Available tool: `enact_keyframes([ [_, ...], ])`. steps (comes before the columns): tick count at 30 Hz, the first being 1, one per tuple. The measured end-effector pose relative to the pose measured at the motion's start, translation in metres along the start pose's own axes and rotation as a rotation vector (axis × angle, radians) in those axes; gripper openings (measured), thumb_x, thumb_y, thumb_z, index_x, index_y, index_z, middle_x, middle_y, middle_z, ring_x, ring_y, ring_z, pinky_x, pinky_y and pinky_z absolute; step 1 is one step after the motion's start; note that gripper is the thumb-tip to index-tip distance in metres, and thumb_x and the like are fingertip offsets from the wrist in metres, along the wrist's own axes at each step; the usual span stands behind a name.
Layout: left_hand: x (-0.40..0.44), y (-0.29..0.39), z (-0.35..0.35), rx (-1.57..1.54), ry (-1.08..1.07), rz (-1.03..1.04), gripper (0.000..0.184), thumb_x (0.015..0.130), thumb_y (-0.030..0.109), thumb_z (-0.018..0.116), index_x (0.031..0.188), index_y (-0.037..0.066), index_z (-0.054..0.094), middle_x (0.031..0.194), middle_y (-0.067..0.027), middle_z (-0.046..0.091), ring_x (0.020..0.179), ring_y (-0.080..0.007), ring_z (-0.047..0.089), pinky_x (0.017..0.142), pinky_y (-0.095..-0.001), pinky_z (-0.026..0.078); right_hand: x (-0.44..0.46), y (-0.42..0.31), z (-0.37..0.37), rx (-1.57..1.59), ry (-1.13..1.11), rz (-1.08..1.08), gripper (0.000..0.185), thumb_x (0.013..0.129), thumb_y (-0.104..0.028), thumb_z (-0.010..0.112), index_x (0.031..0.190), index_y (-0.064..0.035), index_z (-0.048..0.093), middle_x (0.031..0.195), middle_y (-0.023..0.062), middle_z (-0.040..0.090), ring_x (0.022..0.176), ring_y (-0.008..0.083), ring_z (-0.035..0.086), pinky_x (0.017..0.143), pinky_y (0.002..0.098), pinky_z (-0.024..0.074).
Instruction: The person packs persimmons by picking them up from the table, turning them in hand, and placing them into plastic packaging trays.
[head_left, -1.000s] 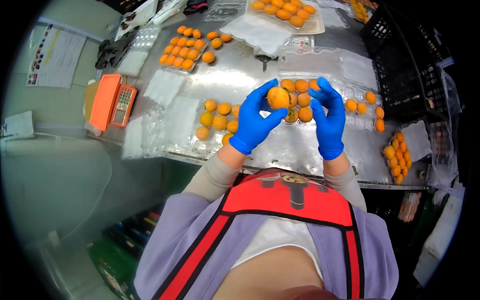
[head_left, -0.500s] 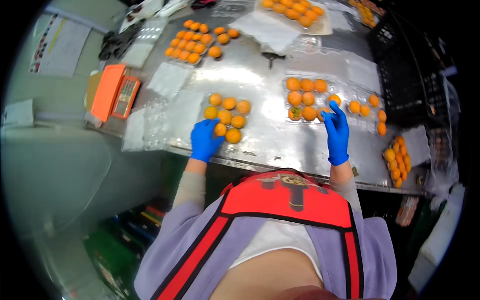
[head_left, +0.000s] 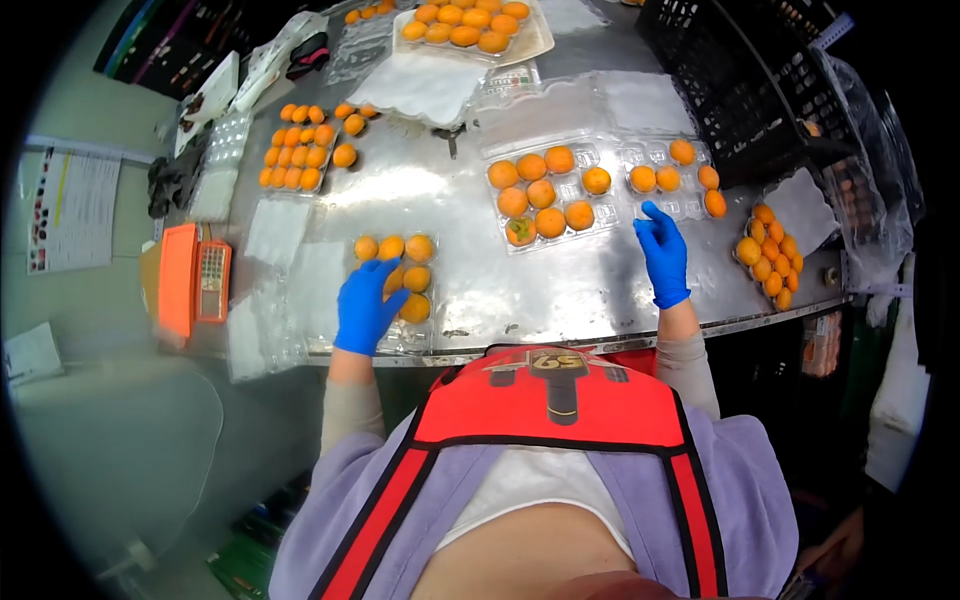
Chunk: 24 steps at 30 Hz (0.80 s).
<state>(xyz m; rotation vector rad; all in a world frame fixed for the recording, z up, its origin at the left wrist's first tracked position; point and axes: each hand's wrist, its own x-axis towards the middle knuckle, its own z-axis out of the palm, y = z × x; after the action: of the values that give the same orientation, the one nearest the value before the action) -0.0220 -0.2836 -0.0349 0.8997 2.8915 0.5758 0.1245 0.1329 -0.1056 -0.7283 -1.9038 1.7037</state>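
Both my hands wear blue gloves. My left hand (head_left: 367, 305) reaches over a clear plastic tray near the table's front edge, its fingers curled round a persimmon (head_left: 393, 281) that is partly hidden. Other persimmons (head_left: 419, 248) sit in that tray; the hand covers part of it. My right hand (head_left: 663, 258) is raised, thumb and forefinger apart, with no fruit visible between them. It is beside a half-filled clear tray (head_left: 630, 207), just below its loosely placed persimmons (head_left: 667, 179). To its left, another clear tray holds several persimmons (head_left: 541, 193), one showing its green calyx.
A fuller tray of persimmons (head_left: 300, 145) stands at the back left, and a heaped one (head_left: 465, 36) at the far side. More fruit (head_left: 770, 258) lies at the right. A black crate (head_left: 740, 80) borders the right. An orange scale (head_left: 180, 280) sits at the left edge.
The view has swung, shifting the table leftward in the picture. My right hand has moved right, away from the lower-row persimmon it was beside. My left hand stays at its tray.
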Motion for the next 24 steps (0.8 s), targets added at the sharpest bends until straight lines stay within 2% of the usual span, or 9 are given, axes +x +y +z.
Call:
enact_keyframes([
  [1,0.011,0.008,0.003,-0.074,0.019,0.028,0.043,0.073,0.024,0.069,0.114,0.012,0.059,0.106,-0.014,0.058,0.094,-0.0309,0.057,0.079,-0.0395,0.047,-0.001,0.002,0.001,-0.064,-0.046,0.027,0.039,0.084,-0.01,0.062,0.121,-0.003,0.053,0.088,-0.0007,0.057,0.079,0.0054,0.051,0.073,0.0201,0.0436],
  [4,0.056,0.04,0.022,-0.216,0.055,0.158,0.044,0.074,0.024,0.069,0.114,0.012,0.058,0.109,-0.015,0.057,0.098,-0.0316,0.056,0.081,-0.0395,0.046,0.003,0.01,0.01,-0.172,-0.12,0.093,0.038,0.083,-0.013,0.062,0.119,-0.0068,0.055,0.087,0.0009,0.061,0.078,0.008,0.056,0.073,0.0227,0.0456],
  [6,0.085,0.061,0.049,-0.193,0.157,0.284,0.043,0.074,0.026,0.068,0.113,0.011,0.059,0.111,-0.0152,0.056,0.098,-0.0324,0.055,0.082,-0.0397,0.046,0.005,0.016,0.02,-0.255,-0.199,0.022,0.038,0.083,-0.016,0.062,0.119,-0.0067,0.055,0.088,0.003,0.063,0.08,0.0105,0.059,0.075,0.0252,0.0463],
  [8,0.114,0.087,0.068,-0.186,0.113,0.292,0.045,0.071,0.023,0.07,0.113,0.011,0.059,0.11,-0.0143,0.058,0.103,-0.0324,0.053,0.088,-0.0398,0.044,0.004,0.014,0.029,-0.264,-0.225,0.019,0.038,0.082,-0.019,0.063,0.118,-0.0065,0.056,0.088,0.004,0.065,0.08,0.0121,0.06,0.075,0.0271,0.0467],
  [11,0.151,0.116,0.096,-0.142,0.06,0.317,0.04,0.067,0.025,0.07,0.103,0.01,0.062,0.104,-0.013,0.058,0.097,-0.0316,0.054,0.082,-0.0404,0.045,0.003,0.014,0.04,-0.227,-0.278,0.091,0.037,0.082,-0.018,0.063,0.117,-0.006,0.056,0.086,0.0032,0.064,0.079,0.0115,0.06,0.075,0.0261,0.0468],
  [13,0.167,0.132,0.105,0.059,-0.079,0.284,0.033,0.062,0.025,0.069,0.091,0.01,0.063,0.095,-0.0105,0.057,0.09,-0.0305,0.055,0.076,-0.0414,0.046,0.002,0.019,0.043,-0.199,-0.292,0.113,0.037,0.082,-0.017,0.062,0.117,-0.006,0.056,0.086,0.0033,0.064,0.079,0.0112,0.059,0.074,0.0257,0.0468],
  [16,0.178,0.137,0.125,0.196,-0.075,0.343,0.027,0.06,0.023,0.067,0.083,0.011,0.062,0.088,-0.0084,0.055,0.086,-0.0294,0.055,0.072,-0.0413,0.045,0.002,0.023,0.046,-0.176,-0.311,0.133,0.037,0.082,-0.016,0.063,0.117,-0.0058,0.055,0.086,0.0033,0.063,0.079,0.0104,0.059,0.074,0.025,0.0468],
  [20,0.182,0.137,0.125,0.218,-0.095,0.356,0.025,0.061,0.022,0.067,0.083,0.011,0.062,0.088,-0.0083,0.056,0.087,-0.0293,0.055,0.072,-0.0417,0.045,0.005,0.021,0.047,-0.199,-0.329,0.111,0.037,0.082,-0.014,0.062,0.118,-0.0046,0.055,0.09,0.0044,0.063,0.082,0.0097,0.059,0.075,0.0242,0.0467],
  [24,0.177,0.117,0.11,-0.173,-0.073,0.314,0.032,0.061,0.026,0.071,0.086,0.009,0.064,0.1,-0.0094,0.055,0.093,-0.0277,0.053,0.078,-0.0399,0.044,0.01,0.012,0.051,-0.145,-0.273,0.066,0.037,0.083,-0.013,0.061,0.118,-0.0044,0.054,0.094,0.0055,0.064,0.086,0.0113,0.06,0.077,0.0256,0.047],
])
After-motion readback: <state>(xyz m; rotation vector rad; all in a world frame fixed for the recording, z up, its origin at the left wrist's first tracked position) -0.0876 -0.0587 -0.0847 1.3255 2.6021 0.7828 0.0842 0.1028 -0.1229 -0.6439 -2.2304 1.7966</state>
